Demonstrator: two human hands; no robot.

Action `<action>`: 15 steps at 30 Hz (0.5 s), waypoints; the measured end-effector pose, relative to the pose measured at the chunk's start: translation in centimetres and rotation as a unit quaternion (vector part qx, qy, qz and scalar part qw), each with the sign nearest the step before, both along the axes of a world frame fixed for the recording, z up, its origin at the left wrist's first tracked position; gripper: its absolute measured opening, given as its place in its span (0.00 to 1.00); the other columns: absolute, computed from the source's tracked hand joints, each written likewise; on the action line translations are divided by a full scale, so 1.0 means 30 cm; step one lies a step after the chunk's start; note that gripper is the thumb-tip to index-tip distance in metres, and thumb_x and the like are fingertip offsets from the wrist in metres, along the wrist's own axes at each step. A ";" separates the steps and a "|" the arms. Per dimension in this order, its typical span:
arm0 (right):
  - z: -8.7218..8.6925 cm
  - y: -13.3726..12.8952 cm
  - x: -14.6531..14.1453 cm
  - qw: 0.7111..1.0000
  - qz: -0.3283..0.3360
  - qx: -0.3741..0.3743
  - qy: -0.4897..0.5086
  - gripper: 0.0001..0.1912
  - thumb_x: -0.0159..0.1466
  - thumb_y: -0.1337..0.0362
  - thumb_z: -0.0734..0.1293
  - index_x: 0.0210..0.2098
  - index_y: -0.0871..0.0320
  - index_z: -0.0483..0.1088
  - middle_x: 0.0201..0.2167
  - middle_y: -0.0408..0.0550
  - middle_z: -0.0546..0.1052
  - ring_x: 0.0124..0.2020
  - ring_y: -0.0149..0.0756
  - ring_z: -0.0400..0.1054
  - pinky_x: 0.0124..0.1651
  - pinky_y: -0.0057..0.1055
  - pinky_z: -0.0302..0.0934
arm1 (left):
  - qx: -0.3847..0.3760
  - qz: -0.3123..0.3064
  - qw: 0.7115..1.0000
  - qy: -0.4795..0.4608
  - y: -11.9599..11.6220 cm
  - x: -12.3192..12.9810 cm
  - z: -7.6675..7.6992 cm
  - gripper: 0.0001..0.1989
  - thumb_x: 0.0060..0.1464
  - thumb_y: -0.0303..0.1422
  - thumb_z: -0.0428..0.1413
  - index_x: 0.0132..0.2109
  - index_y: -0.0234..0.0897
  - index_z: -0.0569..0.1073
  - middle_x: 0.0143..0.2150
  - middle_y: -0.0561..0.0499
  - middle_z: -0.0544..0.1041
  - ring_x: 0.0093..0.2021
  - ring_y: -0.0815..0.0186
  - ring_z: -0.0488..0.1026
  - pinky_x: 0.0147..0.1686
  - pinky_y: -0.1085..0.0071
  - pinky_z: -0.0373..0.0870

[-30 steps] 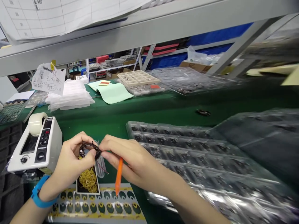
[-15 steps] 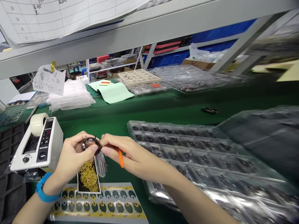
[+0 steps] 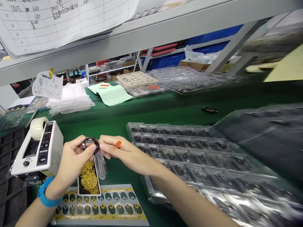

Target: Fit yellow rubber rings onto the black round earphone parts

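My left hand (image 3: 75,154), a blue band on its wrist, pinches a round black electronic part (image 3: 90,144) between thumb and fingers. The part is ring-shaped with a brownish middle, and a thin red wire hangs from it. My right hand (image 3: 115,148) is closed, its fingertips at the part's right edge. An orange stick-like tool (image 3: 117,144) shows between its thumb and forefinger; the working end is hidden. Below my hands lies a small box of yellow rubber rings (image 3: 89,178), with clear plastic pieces (image 3: 100,167) beside it.
A white tape dispenser (image 3: 39,146) stands at left. Clear compartment trays (image 3: 180,154) with dark parts fill the right side. A sticker sheet (image 3: 99,205) lies in front. Another dark part (image 3: 210,109) rests on the green mat. A grey shelf beam (image 3: 142,36) crosses above.
My right hand has turned, so the orange tool now shows less and points upward instead of down. My left hand still grips the round part. The camera view has shifted slightly.
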State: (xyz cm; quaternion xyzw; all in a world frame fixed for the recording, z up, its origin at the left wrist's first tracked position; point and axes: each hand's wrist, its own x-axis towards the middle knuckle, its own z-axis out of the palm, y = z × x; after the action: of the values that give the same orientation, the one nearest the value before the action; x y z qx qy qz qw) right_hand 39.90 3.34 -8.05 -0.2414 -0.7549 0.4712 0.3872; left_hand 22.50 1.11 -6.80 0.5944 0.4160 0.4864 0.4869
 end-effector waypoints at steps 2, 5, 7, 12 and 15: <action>-0.010 0.011 -0.012 0.997 0.029 -0.059 0.046 0.25 0.68 0.44 0.57 0.23 0.56 0.56 0.20 0.38 0.59 0.22 0.27 0.50 0.24 0.26 0.46 | -0.002 0.007 1.000 -0.004 0.004 0.000 -0.003 0.10 0.52 0.36 0.62 0.29 0.32 0.74 0.23 0.55 0.66 0.23 0.73 0.62 0.22 0.78 0.60; -0.015 0.023 -0.023 0.991 0.024 -0.117 0.066 0.25 0.66 0.44 0.59 0.23 0.57 0.57 0.19 0.37 0.57 0.20 0.26 0.46 0.23 0.26 0.41 | -0.004 0.014 1.000 -0.014 0.013 0.000 -0.012 0.10 0.52 0.36 0.61 0.31 0.32 0.75 0.26 0.53 0.68 0.25 0.72 0.65 0.23 0.78 0.62; -0.011 0.025 -0.025 0.990 -0.010 -0.118 0.070 0.23 0.66 0.47 0.60 0.24 0.57 0.58 0.19 0.36 0.58 0.20 0.25 0.46 0.23 0.25 0.41 | 0.002 0.017 1.000 -0.017 0.017 0.000 -0.017 0.09 0.53 0.35 0.61 0.32 0.33 0.75 0.27 0.53 0.68 0.25 0.72 0.65 0.23 0.78 0.63; 0.002 0.004 -0.033 0.992 -0.082 -0.077 0.055 0.13 0.62 0.56 0.64 0.29 0.59 0.62 0.20 0.36 0.57 0.22 0.25 0.48 0.24 0.25 0.45 | 0.060 0.036 0.998 0.012 0.011 0.004 -0.013 0.08 0.55 0.32 0.59 0.29 0.33 0.75 0.26 0.54 0.65 0.26 0.72 0.64 0.23 0.77 0.61; 0.000 -0.012 -0.044 0.991 -0.112 -0.051 0.049 0.12 0.62 0.59 0.63 0.26 0.58 0.61 0.19 0.35 0.55 0.21 0.25 0.45 0.23 0.25 0.42 | 0.088 0.046 0.994 0.035 0.002 0.009 -0.008 0.09 0.55 0.31 0.58 0.28 0.33 0.74 0.26 0.53 0.66 0.26 0.71 0.64 0.24 0.76 0.61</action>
State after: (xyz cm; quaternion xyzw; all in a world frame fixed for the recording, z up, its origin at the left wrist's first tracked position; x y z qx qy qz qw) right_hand 38.60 2.97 -8.03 -0.3203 -0.6784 0.4740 0.4611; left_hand 22.77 1.18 -7.03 0.6321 0.4151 0.5219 0.3947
